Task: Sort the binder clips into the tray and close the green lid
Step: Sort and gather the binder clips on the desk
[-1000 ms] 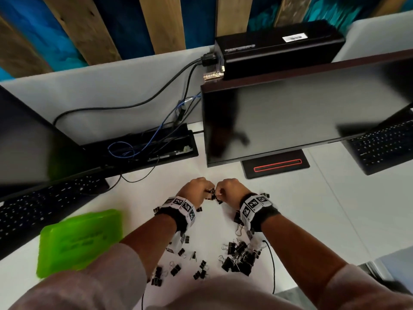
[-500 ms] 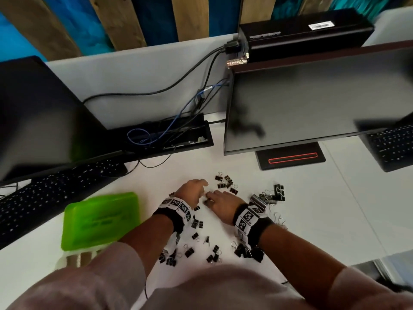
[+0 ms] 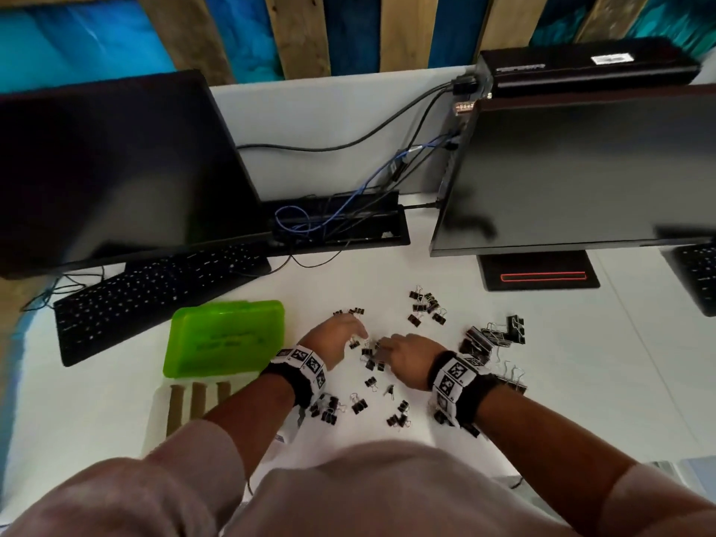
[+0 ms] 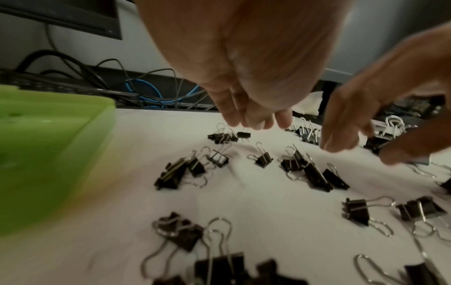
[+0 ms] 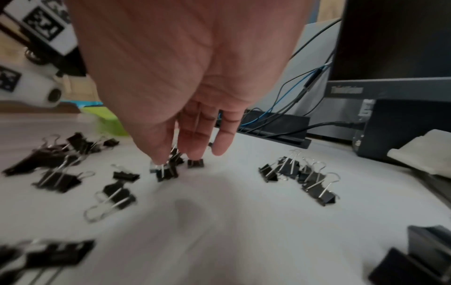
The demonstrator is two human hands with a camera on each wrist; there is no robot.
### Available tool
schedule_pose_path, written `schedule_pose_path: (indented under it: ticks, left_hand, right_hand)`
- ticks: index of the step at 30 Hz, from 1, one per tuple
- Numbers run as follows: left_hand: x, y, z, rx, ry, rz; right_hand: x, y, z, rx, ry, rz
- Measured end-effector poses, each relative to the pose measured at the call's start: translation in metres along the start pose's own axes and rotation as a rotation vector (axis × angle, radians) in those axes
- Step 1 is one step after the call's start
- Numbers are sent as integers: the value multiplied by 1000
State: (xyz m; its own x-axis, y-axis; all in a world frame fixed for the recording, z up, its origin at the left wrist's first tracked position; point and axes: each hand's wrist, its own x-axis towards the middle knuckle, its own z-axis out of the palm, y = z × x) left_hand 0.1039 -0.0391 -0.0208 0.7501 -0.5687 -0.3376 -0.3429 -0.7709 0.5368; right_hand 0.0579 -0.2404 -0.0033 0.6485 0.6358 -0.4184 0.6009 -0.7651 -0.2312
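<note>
White counter (image 3: 581,366): black binder clips (image 3: 426,308) scattered, well over thirty, exact count not readable; clusters far centre, at right, and by both wrists. One green lid (image 3: 226,339) lies flat at left, apart from the clips; below it one tray (image 3: 193,401), three slots showing, rest hidden by the sleeve. Two hands low over the middle clips. Left hand (image 3: 337,337): fingers extended and relaxed, holding nothing. Right hand (image 3: 407,354): fingers pointing down, tips touching a small clip (image 5: 165,172); grip cannot be told. Two monitors, two keyboards behind.
</note>
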Motion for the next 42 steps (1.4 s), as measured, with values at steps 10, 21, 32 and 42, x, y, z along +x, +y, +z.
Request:
schedule_pose_path:
  ticks: [10,21,32,42]
  left_hand:
    - [-50,-12,6,-36,34,-309]
    - [-72,-17,10,-153,10,-249]
    - [-82,-20,14,-345,50,-307]
    - [-90,-18,14,-293,44,-280]
  right_hand:
    - [23,-30,11,53,-49,-47]
    - [17,-50,5,11,-76,-29]
    - [20,-77,18,210,-126,68]
    - [9,-65,11,390,-74,138]
